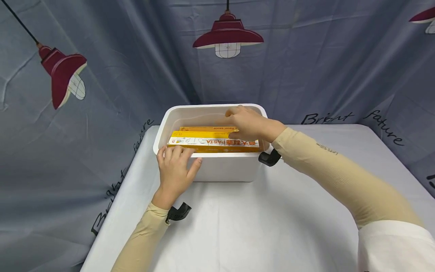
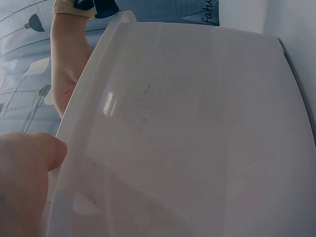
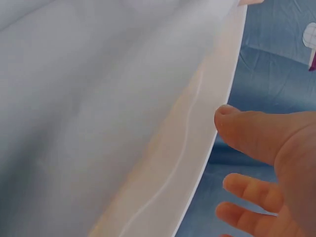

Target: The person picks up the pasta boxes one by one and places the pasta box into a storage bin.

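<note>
A white plastic bin (image 1: 224, 166) holds a yellow-and-white pasta box (image 1: 190, 141) lying along its front side. Behind that box, a second orange box (image 1: 193, 129) shows the printed words "flavor sauce". My left hand (image 1: 173, 172) grips the bin's front-left rim, fingers over the edge and thumb against the outer front wall. In the left wrist view, the thumb (image 2: 55, 152) lies right at the rim. Over the right part of the bin, my right hand (image 1: 249, 122) is spread, its thumb overlapping the pasta box. The right wrist view shows its thumb and fingers apart, holding nothing.
The bin stands on a table with a white cloth (image 1: 265, 219), close to its back edge. A grey-blue curtain (image 1: 299, 68) printed with red lamps and lettering hangs behind and at both sides. Black camera mounts (image 1: 178, 212) sit at both wrists.
</note>
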Available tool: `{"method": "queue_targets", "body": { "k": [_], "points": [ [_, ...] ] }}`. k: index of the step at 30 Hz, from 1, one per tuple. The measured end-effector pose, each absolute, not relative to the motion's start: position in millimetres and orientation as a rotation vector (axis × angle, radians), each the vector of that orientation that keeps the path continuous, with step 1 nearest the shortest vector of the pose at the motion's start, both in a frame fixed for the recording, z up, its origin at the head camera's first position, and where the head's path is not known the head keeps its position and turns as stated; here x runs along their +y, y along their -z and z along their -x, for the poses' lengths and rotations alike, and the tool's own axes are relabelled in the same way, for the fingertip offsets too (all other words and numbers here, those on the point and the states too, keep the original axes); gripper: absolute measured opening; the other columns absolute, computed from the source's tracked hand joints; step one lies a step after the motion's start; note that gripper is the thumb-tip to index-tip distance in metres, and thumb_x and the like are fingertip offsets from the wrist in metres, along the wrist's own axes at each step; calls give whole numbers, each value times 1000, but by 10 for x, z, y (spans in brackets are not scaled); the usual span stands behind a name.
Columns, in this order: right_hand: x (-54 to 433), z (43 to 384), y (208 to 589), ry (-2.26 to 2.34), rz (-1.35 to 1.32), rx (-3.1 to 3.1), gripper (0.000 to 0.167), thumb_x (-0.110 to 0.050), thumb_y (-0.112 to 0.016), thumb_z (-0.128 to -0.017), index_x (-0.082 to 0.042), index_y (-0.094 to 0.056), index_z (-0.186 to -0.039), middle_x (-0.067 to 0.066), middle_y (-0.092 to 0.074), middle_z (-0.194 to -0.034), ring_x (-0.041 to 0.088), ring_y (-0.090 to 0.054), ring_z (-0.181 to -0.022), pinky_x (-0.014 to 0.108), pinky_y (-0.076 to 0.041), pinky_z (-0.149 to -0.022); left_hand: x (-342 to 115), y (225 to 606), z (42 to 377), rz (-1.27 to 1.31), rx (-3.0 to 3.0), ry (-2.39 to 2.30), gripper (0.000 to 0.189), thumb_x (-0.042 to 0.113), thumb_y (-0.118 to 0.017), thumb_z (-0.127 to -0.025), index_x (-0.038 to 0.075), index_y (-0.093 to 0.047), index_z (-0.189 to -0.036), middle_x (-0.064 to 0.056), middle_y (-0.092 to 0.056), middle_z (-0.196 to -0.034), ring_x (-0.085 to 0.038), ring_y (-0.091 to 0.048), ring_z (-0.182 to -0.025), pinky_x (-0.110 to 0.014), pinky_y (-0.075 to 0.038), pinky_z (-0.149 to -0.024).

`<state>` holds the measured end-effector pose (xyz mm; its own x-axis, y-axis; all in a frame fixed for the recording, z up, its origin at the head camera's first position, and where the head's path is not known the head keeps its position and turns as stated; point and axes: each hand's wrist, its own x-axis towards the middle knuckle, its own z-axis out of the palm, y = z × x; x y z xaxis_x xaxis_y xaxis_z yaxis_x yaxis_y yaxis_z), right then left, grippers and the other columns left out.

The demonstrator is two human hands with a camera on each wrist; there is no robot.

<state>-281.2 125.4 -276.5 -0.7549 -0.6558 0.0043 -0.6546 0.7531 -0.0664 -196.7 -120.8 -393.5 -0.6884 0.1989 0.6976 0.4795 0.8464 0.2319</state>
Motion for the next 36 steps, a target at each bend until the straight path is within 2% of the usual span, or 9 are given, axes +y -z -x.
{"method": "queue_targets", "body": {
  "k": [5, 12, 19, 29, 36],
  "points": [
    [1340, 2817, 2747, 87, 1058, 2970, 60, -20, -77, -90, -25, -57, -146, 20, -56, -146, 41, -55, -129, 53, -49, -105, -1191, 3935, 1968, 491, -2313, 531, 33, 37, -62, -93, 7, -71, -105, -17, -65, -97, -40, -56, -100, -66, -28, -109],
    [1608, 2784, 2746, 215, 919, 2984, 54, -26, -70, -95, -21, -56, -147, 22, -50, -150, 44, -47, -136, 61, -39, -113, -1193, 3922, 1963, 497, -2324, 531, 35, 39, -61, -94, 8, -71, -105, -17, -66, -99, -41, -57, -103, -66, -27, -109],
    [1994, 2676, 2737, 291, 856, 3046, 53, -28, -66, -98, -15, -55, -147, 25, -52, -145, 45, -48, -129, 62, -44, -104, -1206, 3928, 1967, 495, -2324, 538, 35, 38, -62, -93, 7, -71, -105, -18, -66, -100, -42, -56, -102, -67, -27, -109],
    [2532, 2523, 2860, 340, 643, 3071, 53, -34, -59, -103, -13, -51, -150, 29, -44, -150, 51, -42, -137, 73, -38, -104, -1199, 3947, 1968, 493, -2333, 523, 35, 38, -63, -93, 7, -71, -106, -18, -66, -100, -42, -57, -103, -67, -28, -109],
    [2758, 2483, 2956, 371, 584, 3102, 52, -35, -57, -104, -12, -51, -150, 30, -44, -151, 52, -41, -138, 73, -36, -106, -1196, 3947, 1964, 502, -2315, 533, 35, 39, -61, -93, 8, -71, -105, -17, -66, -99, -41, -56, -102, -68, -28, -108]
  ]
}}
